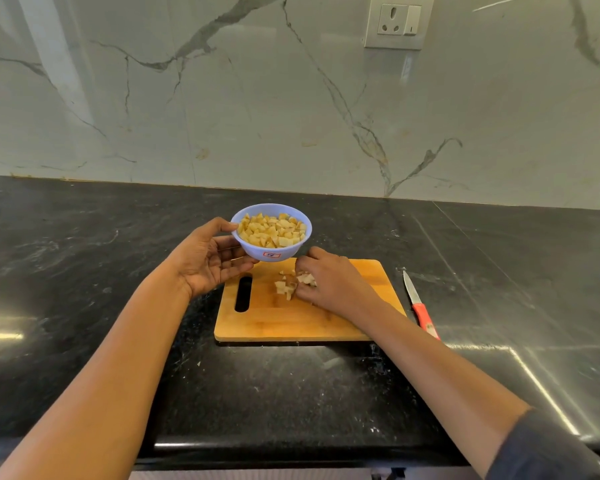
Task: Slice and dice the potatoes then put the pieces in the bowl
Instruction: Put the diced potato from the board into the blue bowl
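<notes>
Left hand (208,258) grips the blue bowl (293,249), thumb on the rim, fingers curled under the base. The bowl sits at the cutting board's (291,323) far-left corner; I cannot tell whether it touches the board. It holds diced potato (272,230) nearly to the rim.

Right hand (329,278) is on the board just right of the bowl, fingers curled round some of the loose pieces (284,287) at mid-board.

The board's near half is bare wood. The knife (420,306) lies on the counter (291,382) beside the board's right edge, not touching it. Dark counter extends left and forward to its rounded front edge.
</notes>
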Motion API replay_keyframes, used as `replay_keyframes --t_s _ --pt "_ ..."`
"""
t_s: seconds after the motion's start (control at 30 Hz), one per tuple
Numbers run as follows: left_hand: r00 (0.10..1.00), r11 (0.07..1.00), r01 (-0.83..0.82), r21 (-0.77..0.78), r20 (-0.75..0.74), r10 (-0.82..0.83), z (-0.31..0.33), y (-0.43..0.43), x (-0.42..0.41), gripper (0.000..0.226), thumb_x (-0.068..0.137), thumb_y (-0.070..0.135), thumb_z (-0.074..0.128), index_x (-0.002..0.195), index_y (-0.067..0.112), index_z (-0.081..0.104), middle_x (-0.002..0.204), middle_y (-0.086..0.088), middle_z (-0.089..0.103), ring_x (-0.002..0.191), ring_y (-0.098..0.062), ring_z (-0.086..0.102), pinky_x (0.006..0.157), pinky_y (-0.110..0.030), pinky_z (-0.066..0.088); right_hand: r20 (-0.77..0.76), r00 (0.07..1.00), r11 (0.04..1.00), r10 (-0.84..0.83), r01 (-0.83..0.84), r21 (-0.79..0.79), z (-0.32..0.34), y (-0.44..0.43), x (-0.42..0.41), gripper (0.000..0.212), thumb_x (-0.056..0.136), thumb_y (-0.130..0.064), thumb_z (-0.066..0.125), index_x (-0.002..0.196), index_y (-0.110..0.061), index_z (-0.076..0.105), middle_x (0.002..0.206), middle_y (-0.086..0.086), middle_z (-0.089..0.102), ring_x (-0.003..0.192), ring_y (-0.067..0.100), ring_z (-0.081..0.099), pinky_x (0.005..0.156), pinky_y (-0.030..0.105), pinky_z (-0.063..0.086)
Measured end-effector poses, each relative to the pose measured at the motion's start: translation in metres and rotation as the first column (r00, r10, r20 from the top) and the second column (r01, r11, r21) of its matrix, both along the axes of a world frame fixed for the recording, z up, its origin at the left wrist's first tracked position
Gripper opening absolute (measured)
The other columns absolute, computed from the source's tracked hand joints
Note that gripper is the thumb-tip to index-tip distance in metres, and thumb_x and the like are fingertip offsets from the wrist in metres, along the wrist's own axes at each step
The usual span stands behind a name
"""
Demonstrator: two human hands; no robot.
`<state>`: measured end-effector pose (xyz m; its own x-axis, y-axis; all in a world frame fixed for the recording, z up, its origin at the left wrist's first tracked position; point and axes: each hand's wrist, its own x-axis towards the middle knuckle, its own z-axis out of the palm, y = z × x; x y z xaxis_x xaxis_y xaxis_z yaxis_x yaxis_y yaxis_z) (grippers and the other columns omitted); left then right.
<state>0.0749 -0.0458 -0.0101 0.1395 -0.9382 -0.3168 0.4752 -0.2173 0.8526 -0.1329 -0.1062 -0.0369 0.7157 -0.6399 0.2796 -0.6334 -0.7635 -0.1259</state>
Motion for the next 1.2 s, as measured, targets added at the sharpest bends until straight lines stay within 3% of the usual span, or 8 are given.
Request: replay_keyframes --t_s 0.1,0.2,0.3,0.4,0.53,0.7,0.97,1.2 --pt "1.000 1.000 0.001 0.003 0.000 -0.001 -0.001 0.000 0.000 0.035 0.087 0.027 0.058 0.109 0.001 0.064 0.088 -0.012 0.070 0.072 -0.020 0.071 0.063 -0.028 0.059 0.092 0.992 0.992 -0.083 0.073 0.107 0.004 -0.004 -0.002 0.025 0.085 -0.030 0.063 0.103 -0.013 0.064 0.100 0.000 0.058 0.091 0.015 0.056 0.070 0.025 0.038" --pt "1.000 1.000 0.008 0.005 0.007 -0.008 0.000 -0.001 0.001 0.038 0.087 0.028 0.058 0.112 0.000 0.063 0.089 -0.013 0.069 0.072 -0.020 0.071 0.063 -0.028 0.059 0.327 0.896 0.887 -0.302 0.138 0.442 0.012 -0.010 -0.008 0.011 0.083 -0.023 0.064 0.091 -0.015 0.067 0.088 0.000 0.064 0.082 0.013 0.060 0.064 0.022 0.047" --pt "1.000 1.000 0.019 0.012 0.013 -0.019 -0.001 -0.002 0.000 0.038 0.087 0.027 0.058 0.113 0.000 0.062 0.087 -0.012 0.070 0.072 -0.020 0.071 0.060 -0.028 0.060 0.453 0.764 0.742 -0.458 0.049 0.668 0.015 -0.017 -0.015 0.012 0.084 -0.020 0.062 0.083 -0.011 0.070 0.078 0.006 0.067 0.071 0.014 0.061 0.063 0.027 0.050" --pt "0.999 0.999 0.029 0.021 0.026 -0.030 -0.001 -0.004 -0.002 0.037 0.087 0.026 0.058 0.113 0.000 0.063 0.085 -0.012 0.071 0.072 -0.020 0.071 0.059 -0.027 0.059 0.537 0.647 0.637 -0.541 -0.101 0.764 0.022 -0.021 -0.018 0.012 0.085 -0.015 0.059 0.077 -0.011 0.068 0.069 0.006 0.058 0.059 0.014 0.051 0.048 0.023 0.042" --pt "0.998 0.998 0.034 0.047 0.057 -0.037 -0.004 -0.006 -0.004 0.037 0.086 0.026 0.059 0.113 0.001 0.063 0.090 -0.012 0.071 0.078 -0.020 0.070 0.066 -0.029 0.060 0.642 0.490 0.590 -0.589 -0.282 0.756 0.042 -0.028 -0.012 0.017 0.088 -0.010 0.052 0.077 -0.007 0.065 0.066 0.006 0.053 0.052 0.010 0.044 0.040 0.018 0.032" --pt "0.992 0.994 0.079 0.077 0.088 -0.086 -0.005 -0.007 -0.007 0.029 0.086 0.026 0.058 0.104 0.003 0.065 0.089 -0.013 0.071 0.079 -0.022 0.070 0.062 -0.028 0.060 0.733 0.369 0.634 -0.571 -0.369 0.680 0.066 -0.035 0.015 0.019 0.089 -0.009 0.051 0.073 -0.005 0.061 0.063 0.006 0.049 0.049 0.013 0.041 0.039 0.019 0.029" --pt "0.991 0.990 0.106 0.089 0.071 -0.112 -0.004 -0.005 -0.011 0.025 0.086 0.024 0.056 0.092 0.002 0.067 0.082 -0.013 0.071 0.071 -0.022 0.070 0.061 -0.028 0.060 0.784 0.478 0.668 -0.397 -0.435 0.604 0.068 -0.026 0.039 0.023 0.090 -0.015 0.052 0.072 -0.013 0.066 0.068 0.004 0.059 0.069 0.018 0.055 0.063 0.028 0.045" --pt "0.992 0.990 0.099 0.098 0.073 -0.107 -0.004 -0.006 -0.012 0.025 0.084 0.022 0.057 0.093 0.001 0.067 0.081 -0.013 0.072 0.070 -0.022 0.071 0.059 -0.028 0.060 0.826 0.455 0.677 -0.333 -0.494 0.545 0.063 -0.027 0.036 0.031 0.095 -0.013 0.048 0.068 -0.005 0.059 0.068 0.009 0.059 0.065 0.019 0.056 0.061 0.026 0.044"
